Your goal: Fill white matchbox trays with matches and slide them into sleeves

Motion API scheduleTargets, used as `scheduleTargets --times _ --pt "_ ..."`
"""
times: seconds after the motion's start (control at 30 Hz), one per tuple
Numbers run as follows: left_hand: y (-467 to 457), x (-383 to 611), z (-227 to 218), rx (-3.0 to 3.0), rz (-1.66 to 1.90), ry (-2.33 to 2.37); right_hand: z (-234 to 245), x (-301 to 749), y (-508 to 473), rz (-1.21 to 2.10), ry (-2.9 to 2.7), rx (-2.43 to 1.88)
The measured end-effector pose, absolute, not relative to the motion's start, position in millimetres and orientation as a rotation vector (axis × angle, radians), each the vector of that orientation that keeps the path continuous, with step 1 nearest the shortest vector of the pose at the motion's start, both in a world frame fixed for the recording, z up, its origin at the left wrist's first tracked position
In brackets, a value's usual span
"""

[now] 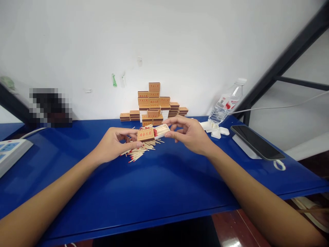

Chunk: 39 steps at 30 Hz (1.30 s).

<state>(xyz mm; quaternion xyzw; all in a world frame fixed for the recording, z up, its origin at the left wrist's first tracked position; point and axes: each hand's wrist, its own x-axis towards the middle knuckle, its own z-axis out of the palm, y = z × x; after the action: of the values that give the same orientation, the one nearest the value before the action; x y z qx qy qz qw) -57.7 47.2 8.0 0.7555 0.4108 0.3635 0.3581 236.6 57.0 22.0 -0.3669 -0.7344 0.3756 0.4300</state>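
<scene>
Between my hands is a matchbox, partly slid apart. My left hand (115,144) grips its brown printed sleeve (145,134) by the left end, thumb in front and fingers behind. The white inner tray (164,129) sticks out to the right, filled with red-tipped matches (159,130). My right hand (189,133) pinches the tray's outer end between thumb and fingers. Below and behind the box, a heap of loose matches (138,154) lies on the blue table (164,192); the box and my left hand hide part of it.
Many closed matchboxes (154,102) are stacked against the wall. To the right stand a tilted water bottle (226,101), small white pieces (216,132) and a phone (257,142) on a white support. A power strip (15,154) sits at the left edge. Dark metal bars (290,58) slant at the right.
</scene>
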Motion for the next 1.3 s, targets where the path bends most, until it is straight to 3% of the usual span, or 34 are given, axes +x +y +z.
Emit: scheduleTargets --times 1.3 --pt "49.1 -54.3 8.2 1.961 0.983 1.105 16.7 227.4 47.3 0.869 -1.736 -0.926"
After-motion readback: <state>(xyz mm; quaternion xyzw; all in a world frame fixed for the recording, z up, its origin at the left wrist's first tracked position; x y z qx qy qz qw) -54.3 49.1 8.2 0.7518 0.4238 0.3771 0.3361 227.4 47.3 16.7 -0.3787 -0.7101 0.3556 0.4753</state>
